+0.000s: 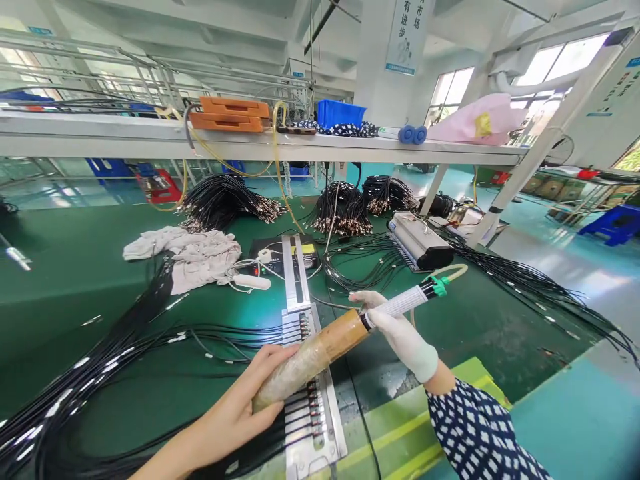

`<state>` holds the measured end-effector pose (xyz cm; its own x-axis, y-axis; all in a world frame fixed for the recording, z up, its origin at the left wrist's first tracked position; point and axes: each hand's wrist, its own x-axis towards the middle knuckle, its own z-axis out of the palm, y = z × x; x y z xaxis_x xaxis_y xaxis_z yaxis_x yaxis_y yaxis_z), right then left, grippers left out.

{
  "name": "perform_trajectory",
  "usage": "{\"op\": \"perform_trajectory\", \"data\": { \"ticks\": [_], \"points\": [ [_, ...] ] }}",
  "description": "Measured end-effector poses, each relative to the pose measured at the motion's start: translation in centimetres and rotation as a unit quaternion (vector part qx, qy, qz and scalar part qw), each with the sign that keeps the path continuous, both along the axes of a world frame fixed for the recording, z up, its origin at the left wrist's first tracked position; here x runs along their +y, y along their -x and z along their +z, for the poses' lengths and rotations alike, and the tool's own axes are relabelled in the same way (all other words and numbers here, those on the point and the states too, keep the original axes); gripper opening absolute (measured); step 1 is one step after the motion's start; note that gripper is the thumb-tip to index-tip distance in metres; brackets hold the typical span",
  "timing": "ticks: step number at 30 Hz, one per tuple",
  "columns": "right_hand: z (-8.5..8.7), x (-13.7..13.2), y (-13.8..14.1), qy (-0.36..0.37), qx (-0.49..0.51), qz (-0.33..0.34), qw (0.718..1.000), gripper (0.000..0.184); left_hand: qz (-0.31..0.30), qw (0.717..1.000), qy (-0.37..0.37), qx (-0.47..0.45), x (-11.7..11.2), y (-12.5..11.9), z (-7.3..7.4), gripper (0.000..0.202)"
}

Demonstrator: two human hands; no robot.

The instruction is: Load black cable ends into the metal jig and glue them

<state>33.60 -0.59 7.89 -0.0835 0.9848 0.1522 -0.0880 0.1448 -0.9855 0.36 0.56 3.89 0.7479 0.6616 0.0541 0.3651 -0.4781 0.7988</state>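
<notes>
Left hand gripping tube, green tabletop, windows beyond

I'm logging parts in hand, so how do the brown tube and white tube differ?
The brown tube is thicker than the white tube. The left hand holds the brown tube, the gloved right hand the white tube. The white tube carries a green fitting; the brown tube shows none. Both slant the same way.

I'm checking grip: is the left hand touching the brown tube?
Touching: the head view shows the left hand gripping the brown tube at its near end.
</notes>
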Motion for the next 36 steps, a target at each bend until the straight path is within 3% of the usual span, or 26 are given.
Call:
{"op": "perform_trajectory", "data": {
  "ticks": [5, 10, 13, 17, 23, 26, 29, 36],
  "points": [
    [-0.9, 0.0, 0.4, 0.039, 0.008, 0.058, 0.998, 0.043, 0.007, 0.998, 0.059, -0.016, -0.8, 0.8, -0.8, 0.061],
    [0.0, 0.6, 0.8, 0.086, 0.118, 0.176, 0.973, 0.054, 0.022, 0.995, 0.087, -0.035, -1.2, 1.5, -1.9, 0.060],
    [0.5, 1.1, 1.1, 0.070, 0.132, 0.221, 0.964, 0.062, 0.019, 0.996, 0.077, -0.051, -1.5, 1.7, -2.0, 0.060],
    [0.3, 0.9, 2.3, 0.037, 0.099, 0.177, 0.978, 0.057, 0.032, 0.996, 0.055, -0.057, -1.9, 1.5, -1.6, 0.058],
    [-0.5, 0.7, 3.0, 0.057, 0.124, 0.148, 0.980, 0.086, 0.061, 0.994, 0.085, -0.039, -2.0, 1.5, -2.8, 0.064],
    [-0.6, 1.0, 2.5, 0.073, 0.222, 0.064, 0.970, 0.076, 0.059, 0.992, 0.111, -0.027, -2.2, 1.6, -3.6, 0.067],
    [-1.0, 1.3, 2.3, 0.101, 0.259, 0.004, 0.960, 0.064, 0.051, 0.989, 0.138, -0.033, -2.5, 1.2, -3.7, 0.069],
    [-2.1, 1.3, 1.8, 0.145, 0.215, 0.037, 0.965, 0.063, 0.023, 0.962, 0.239, -0.127, -2.7, -1.4, -2.9, 0.078]
  ]
}}
